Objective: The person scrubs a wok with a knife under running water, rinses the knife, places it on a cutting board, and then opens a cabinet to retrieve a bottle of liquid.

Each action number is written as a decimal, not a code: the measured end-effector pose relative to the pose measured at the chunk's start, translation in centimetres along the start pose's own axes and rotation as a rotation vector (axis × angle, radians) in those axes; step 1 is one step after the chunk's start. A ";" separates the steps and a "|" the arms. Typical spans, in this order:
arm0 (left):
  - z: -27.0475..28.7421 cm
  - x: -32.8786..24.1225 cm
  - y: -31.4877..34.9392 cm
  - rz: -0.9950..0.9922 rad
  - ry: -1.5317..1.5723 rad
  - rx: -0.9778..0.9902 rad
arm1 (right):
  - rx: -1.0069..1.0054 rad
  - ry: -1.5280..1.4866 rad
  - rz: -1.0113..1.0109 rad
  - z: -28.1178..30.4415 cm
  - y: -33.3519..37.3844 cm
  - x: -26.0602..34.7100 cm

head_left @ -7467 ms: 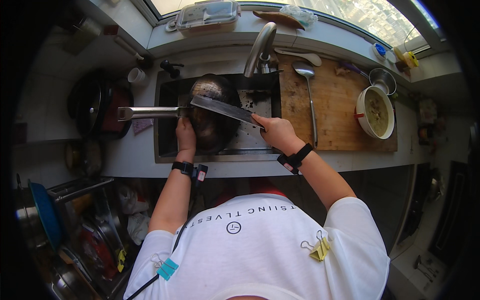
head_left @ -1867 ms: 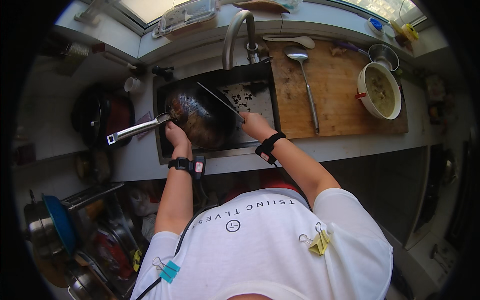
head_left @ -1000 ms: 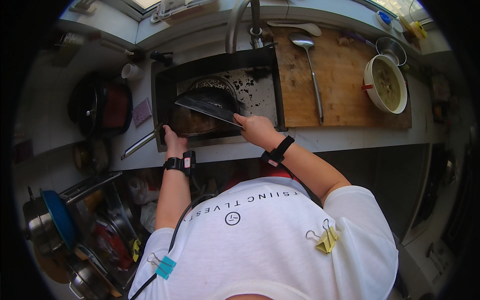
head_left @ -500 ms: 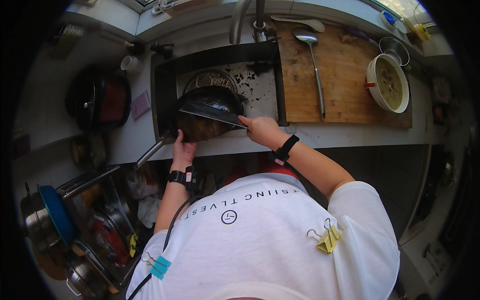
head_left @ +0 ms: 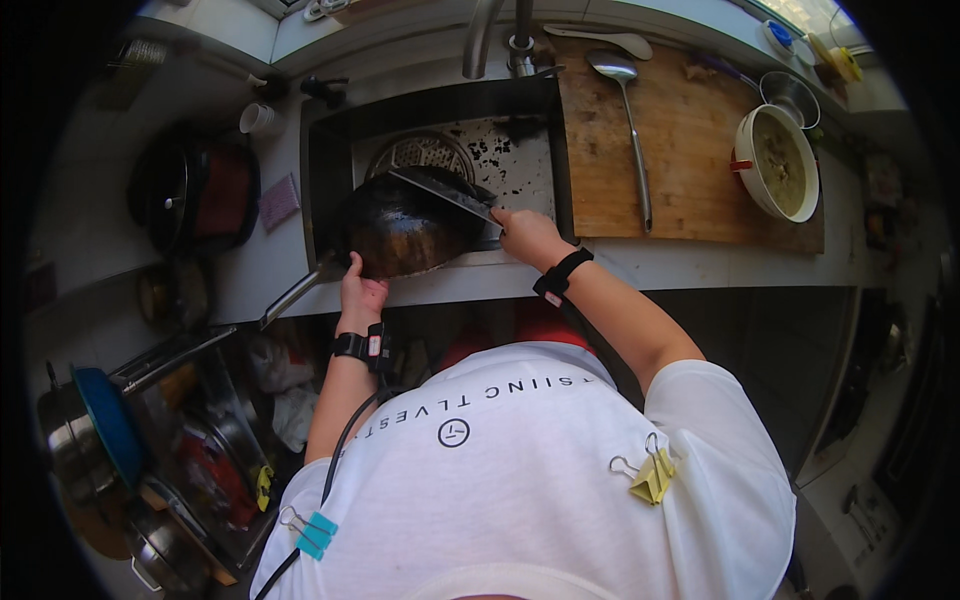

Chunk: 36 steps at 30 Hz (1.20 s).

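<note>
A blackened wok (head_left: 405, 238) is tilted over the near left part of the sink (head_left: 528, 185), its dark, brown-stained outer side turned up. My left hand (head_left: 363, 294) grips its near edge, thumb on top, the other fingers partly hidden; the wok's metal handle (head_left: 292, 298) sticks out to the lower left. My right hand (head_left: 532, 240) is closed round the handle end of a long flat-bladed knife (head_left: 440, 190). The blade lies across the far side of the wok, against or just over its surface. Behind the wok, a perforated metal disc (head_left: 425, 152) rests in the sink, with black flakes scattered beside it.
Above the sink hangs a faucet (head_left: 482, 40). On the right, a wooden cutting board (head_left: 590, 150) bears a metal spatula (head_left: 633, 140) and a white pot of soup (head_left: 780, 165). A black cooker (head_left: 190, 190) and a pink sponge (head_left: 280, 201) are at left.
The knife blade has moved farther from me over the wok and now slants more steeply. The wok has tilted, showing more of its outer side. My left hand keeps its grip.
</note>
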<state>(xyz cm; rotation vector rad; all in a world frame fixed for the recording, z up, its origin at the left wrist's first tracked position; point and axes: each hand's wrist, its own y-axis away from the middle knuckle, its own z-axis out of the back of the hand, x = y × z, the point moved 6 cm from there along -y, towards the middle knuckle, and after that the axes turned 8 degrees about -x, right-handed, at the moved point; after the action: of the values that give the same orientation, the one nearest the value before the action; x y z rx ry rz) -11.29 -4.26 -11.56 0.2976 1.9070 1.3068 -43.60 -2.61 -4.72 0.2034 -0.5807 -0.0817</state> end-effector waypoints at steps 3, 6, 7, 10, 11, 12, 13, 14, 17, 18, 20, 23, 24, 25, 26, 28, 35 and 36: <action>0.2 0.1 -0.4 0.027 0.102 0.062 | 0.198 -0.058 0.145 -1.0 0.8 1.0; 0.7 0.0 -0.8 0.018 0.069 0.073 | 0.219 -0.045 0.122 -0.8 0.9 1.0; 0.8 -0.1 -1.0 0.028 0.021 0.078 | 0.092 -0.053 0.088 0.1 0.5 0.8; 1.5 -0.2 -1.6 0.044 -0.025 0.052 | 0.066 0.067 0.000 0.6 -0.2 -0.2; 1.7 -0.3 -1.7 0.035 0.017 0.052 | 0.153 0.055 0.058 0.0 -0.1 0.1; 2.1 -0.3 -1.8 0.029 0.055 0.039 | 0.166 0.053 0.106 -0.2 -0.1 0.2; 2.3 -0.3 -1.8 0.041 0.067 0.060 | 0.254 0.011 0.184 -0.7 0.1 0.6; 2.3 -0.3 -1.8 0.050 0.080 0.090 | 0.177 0.032 0.144 -0.4 -0.2 0.2; 2.2 -0.3 -1.9 0.042 0.078 0.109 | 0.102 0.008 0.083 -0.1 -0.9 -0.3; 2.5 -0.4 -1.9 0.025 0.068 0.078 | 0.119 0.017 0.078 -0.2 -0.8 -0.3; 2.7 -0.4 -1.9 0.030 0.039 0.027 | 0.041 0.073 0.014 0.2 -0.9 -0.7; 2.9 -0.4 -1.8 0.035 0.024 0.054 | 0.182 0.063 0.143 -1.2 0.7 0.4; 2.5 -0.5 -1.9 0.021 0.028 0.106 | 0.271 0.055 0.207 -1.8 1.1 0.6; 2.6 -0.5 -2.0 0.037 0.045 0.092 | 0.257 0.048 0.209 -1.9 1.2 0.6; 2.8 -0.4 -2.1 0.041 0.063 0.078 | 0.144 0.037 0.145 -1.5 0.9 0.1; 2.9 -0.4 -2.4 0.043 0.062 0.049 | 0.000 -0.006 0.055 -0.9 0.3 -0.9; 2.9 -0.1 -2.7 0.039 0.024 0.060 | 0.123 -0.023 0.053 -1.4 -0.1 -1.5; 3.1 0.0 -2.8 0.038 0.008 0.020 | 0.141 0.001 0.047 -1.3 0.0 -1.4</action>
<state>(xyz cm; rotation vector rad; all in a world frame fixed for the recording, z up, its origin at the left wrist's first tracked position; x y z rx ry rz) -8.39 -3.36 -14.47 0.3407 1.9305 1.3160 -44.05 -2.20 -6.52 0.3268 -0.5900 0.0049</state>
